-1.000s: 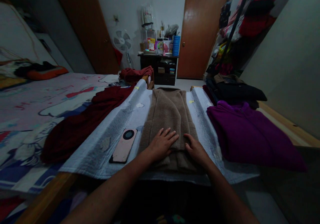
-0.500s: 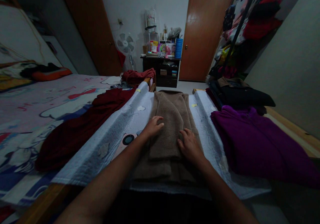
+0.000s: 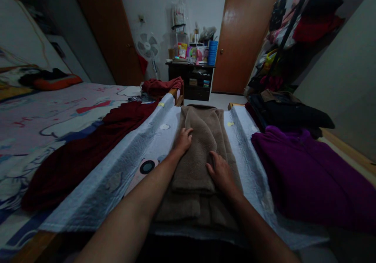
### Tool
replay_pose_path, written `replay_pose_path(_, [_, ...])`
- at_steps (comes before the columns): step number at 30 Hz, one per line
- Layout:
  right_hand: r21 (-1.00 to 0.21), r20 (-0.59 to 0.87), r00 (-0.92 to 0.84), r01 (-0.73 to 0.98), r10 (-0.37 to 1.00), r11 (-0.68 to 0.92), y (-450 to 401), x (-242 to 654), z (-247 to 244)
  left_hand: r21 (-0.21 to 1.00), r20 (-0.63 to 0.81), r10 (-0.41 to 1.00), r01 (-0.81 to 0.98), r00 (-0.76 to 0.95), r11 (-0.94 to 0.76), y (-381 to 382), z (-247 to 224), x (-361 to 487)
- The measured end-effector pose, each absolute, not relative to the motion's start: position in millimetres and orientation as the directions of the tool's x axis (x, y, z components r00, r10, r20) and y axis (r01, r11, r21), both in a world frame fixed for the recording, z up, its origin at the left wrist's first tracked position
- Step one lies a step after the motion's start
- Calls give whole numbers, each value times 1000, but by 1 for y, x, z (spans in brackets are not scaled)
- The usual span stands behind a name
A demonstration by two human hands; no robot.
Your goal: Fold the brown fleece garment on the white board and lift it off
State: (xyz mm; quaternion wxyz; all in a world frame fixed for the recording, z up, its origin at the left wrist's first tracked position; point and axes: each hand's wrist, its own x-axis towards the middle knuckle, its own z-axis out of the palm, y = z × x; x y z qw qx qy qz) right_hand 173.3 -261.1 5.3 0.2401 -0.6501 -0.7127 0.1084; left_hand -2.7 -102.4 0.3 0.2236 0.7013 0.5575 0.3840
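A brown fuzzy garment, folded lengthwise, lies in front of me on a pale blue quilted cover. My left hand rests on its left side, fingers stretched forward and holding nothing. Lower down on the right side, my right hand touches the fabric with its thumb and fingers apart. Beside my left forearm is a pale pink item with a dark round disc, partly hidden by the arm.
To the right lie a folded purple garment and a stack of dark clothes. A dark red garment stretches along the printed bed on the left. Beyond stand a fan and a dark cabinet.
My left hand has shifted slightly forward along the garment's left side, its fingers closer together. My right hand stays on the right side. The view has tilted and moved a little.
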Motion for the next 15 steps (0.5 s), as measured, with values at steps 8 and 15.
replay_pose_path(8, [-537, 186, -59, 830, 981, 152, -266, 174, 13, 665, 247, 966, 711, 78, -227, -110, 2, -13])
replay_pose_path(15, [-406, 169, -44, 907, 985, 110, -278, 164, 21, 529, 305, 952, 829, 14, -182, -121, 19, 5])
